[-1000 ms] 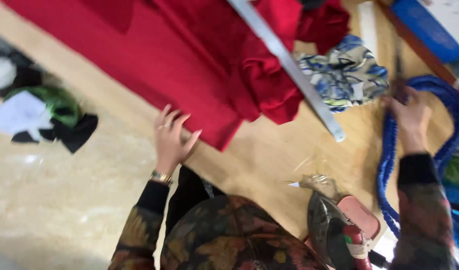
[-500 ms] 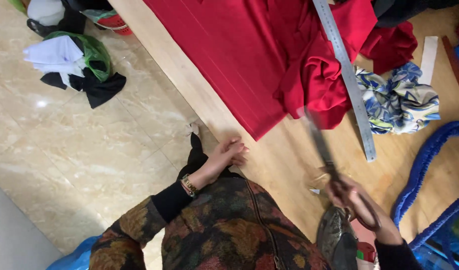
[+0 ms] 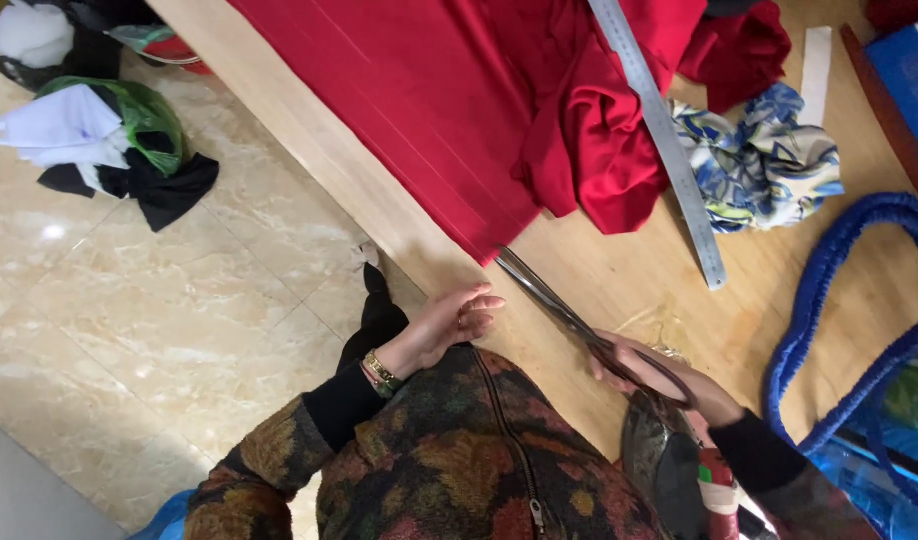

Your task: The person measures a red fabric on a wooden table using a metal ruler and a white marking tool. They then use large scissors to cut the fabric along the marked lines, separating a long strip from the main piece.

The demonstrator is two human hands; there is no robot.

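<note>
Scene: seen from above, a person in a dark patterned knit top stands at the near edge of a pale wooden tabletop (image 3: 619,290).
Right hand: the right hand (image 3: 654,375) has its fingers clenched through the handles of long metal scissors (image 3: 564,310).
Scissors: the blades lie flat on the wood, and the tips touch the near corner of the cloth. I cannot tell whether the blades are parted.
Left hand: the left hand (image 3: 449,322) rests on the tabletop edge, just left of the scissors, fingers released and holding nothing.
Cloth: a large sheet of red fabric (image 3: 419,110) is spread across the far left of the tabletop, bunched into folds on its right side.
Progress: the near edge of the fabric looks whole, so by my reading the cut is only at its start and all of the length remains.
Nearby: a long metal ruler (image 3: 659,130) lies across the folds; a crumpled blue and white patterned cloth (image 3: 769,155) sits to its right; a blue cord (image 3: 839,300) loops at far right.
Floor: a heap of white, green and black scraps (image 3: 109,150) lies on the marble tiles to the left.
</note>
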